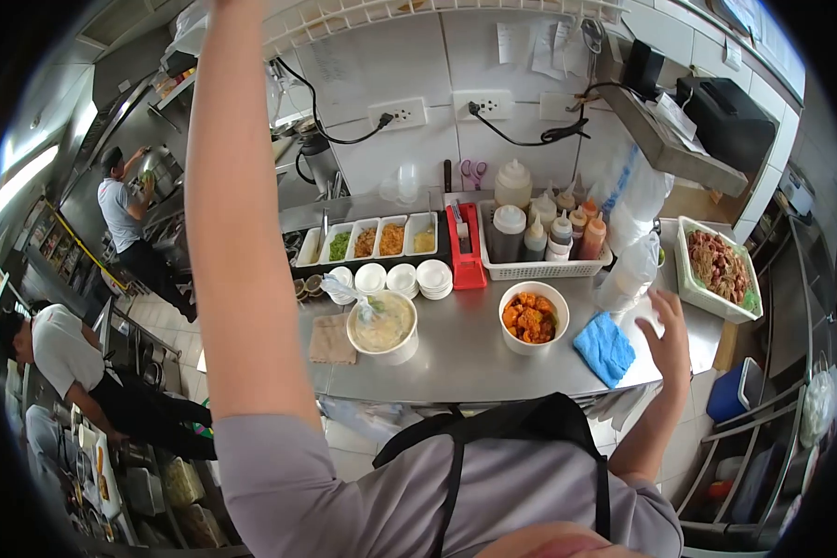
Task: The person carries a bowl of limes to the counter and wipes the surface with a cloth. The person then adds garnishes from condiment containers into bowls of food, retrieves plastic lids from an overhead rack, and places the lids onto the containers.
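Head: two filled bowls [388,355], two cloths [604,350], right hand [667,340].

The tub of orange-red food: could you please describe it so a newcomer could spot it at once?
On the steel counter, find the white basket of squeeze bottles. In front of it stands a round white tub. Unlike the pale-filled tub to its left, it holds orange-red chunks.

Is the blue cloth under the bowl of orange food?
No, the blue cloth lies on the table to the right of the bowl.
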A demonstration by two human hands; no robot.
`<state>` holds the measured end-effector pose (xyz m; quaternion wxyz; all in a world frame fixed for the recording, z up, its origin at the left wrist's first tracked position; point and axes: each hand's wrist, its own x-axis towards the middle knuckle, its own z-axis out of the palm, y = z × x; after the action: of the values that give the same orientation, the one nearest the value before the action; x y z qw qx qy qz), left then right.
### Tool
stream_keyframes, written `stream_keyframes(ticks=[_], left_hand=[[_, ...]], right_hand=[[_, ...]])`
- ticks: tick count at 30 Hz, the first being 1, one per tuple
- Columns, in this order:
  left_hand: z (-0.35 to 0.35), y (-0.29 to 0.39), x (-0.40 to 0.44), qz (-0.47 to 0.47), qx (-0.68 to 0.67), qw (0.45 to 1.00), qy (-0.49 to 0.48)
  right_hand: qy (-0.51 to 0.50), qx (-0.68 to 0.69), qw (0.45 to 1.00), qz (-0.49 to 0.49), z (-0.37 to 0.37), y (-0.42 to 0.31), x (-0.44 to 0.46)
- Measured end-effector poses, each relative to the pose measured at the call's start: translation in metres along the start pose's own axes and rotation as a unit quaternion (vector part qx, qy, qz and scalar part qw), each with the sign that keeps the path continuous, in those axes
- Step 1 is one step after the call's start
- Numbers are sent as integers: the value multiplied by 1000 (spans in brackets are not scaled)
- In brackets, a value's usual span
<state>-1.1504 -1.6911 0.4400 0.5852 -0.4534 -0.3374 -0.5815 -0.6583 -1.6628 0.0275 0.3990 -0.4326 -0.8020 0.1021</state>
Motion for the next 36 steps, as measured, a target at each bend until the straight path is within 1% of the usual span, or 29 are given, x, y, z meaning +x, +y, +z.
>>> stream_keyframes(ticks=[2,4,5,6,7,8,9,10,11,12,13,14,15,16,18,19,22,28,34,36], left_hand=[[-42,51,-24,-69,-25,997,34],[-79,80,-72,-60,-64,996,-24],[-107,127,-109,-124,-91,980,-125],[-127,160,-145,-147,-135,961,-194],[-141,173,-188,-145,-180,933,-275],[-154,194,-217,-117,-221,899,-359],[-168,214,-247,-198,-252,832,-453],[-177,222,-270,-251,-279,769,-518],[-183,226,-292,-308,-309,701,-564],[-189,229,-312,-387,-349,671,-527],[-196,231,-331,-466,-381,635,-485],[-205,234,-341,-540,-405,594,-437],[-211,231,-339,-638,-472,470,-386],[-218,223,-342,-687,-465,414,-376],[-230,205,-349,-772,-442,298,-347],[-235,204,-359,-785,-402,314,-352],[-239,202,-358,-756,-367,339,-422],[-240,203,-356,-750,-340,357,-440],[-243,203,-352,-711,-332,411,-464],[-243,202,-353,-703,-332,411,-477]], right_hand=[[39,76,996,-28,-1,-21,12],[85,145,984,-63,8,-44,20],[111,171,975,-91,17,-53,21],[134,179,970,-99,26,-69,21],[160,196,959,-129,38,-81,22],[171,178,956,-160,50,-88,20],[148,164,958,-181,56,-100,18],[118,199,955,-188,67,-107,18],[69,269,943,-183,81,-110,18],[-33,330,939,-93,95,-105,12],[-69,303,943,-120,109,-96,11],[-87,378,921,-45,122,-90,3],[-101,448,888,25,134,-86,-2],[-114,513,845,97,143,-85,-7],[-112,538,828,109,154,-85,-17],[-107,550,821,110,158,-84,-17],[-133,530,828,128,161,-85,-21],[-139,505,846,104,159,-86,-19],[-113,461,878,61,153,-93,-18],[-109,448,886,46,151,-94,-17]])
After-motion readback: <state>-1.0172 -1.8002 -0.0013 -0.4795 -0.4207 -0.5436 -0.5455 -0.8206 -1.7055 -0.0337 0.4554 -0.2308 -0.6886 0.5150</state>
